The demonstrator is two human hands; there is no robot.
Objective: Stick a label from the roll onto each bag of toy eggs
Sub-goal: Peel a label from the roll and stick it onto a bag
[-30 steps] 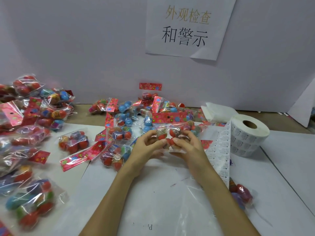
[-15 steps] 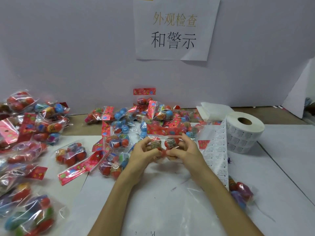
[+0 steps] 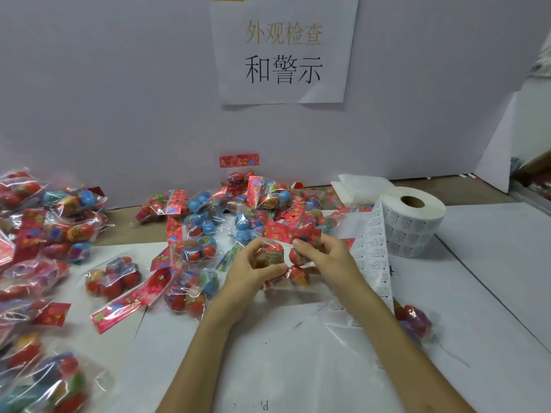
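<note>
Both my hands hold one clear bag of toy eggs (image 3: 288, 265) with a red header card, just above the white table (image 3: 298, 353). My left hand (image 3: 253, 271) grips its left side with curled fingers. My right hand (image 3: 325, 257) pinches its right side near the header. The white label roll (image 3: 413, 222) stands to the right, and its strip of printed labels (image 3: 374, 257) trails down beside my right wrist.
A heap of egg bags (image 3: 226, 222) lies behind my hands, with more bags at the far left (image 3: 44, 234) and bottom left (image 3: 38, 380). One bag (image 3: 413, 320) lies right of my right forearm. A paper sign (image 3: 283, 52) hangs on the back wall.
Both hands have kept their hold on the bag and lifted it slightly while turning it. The camera has tilted upward a little.
</note>
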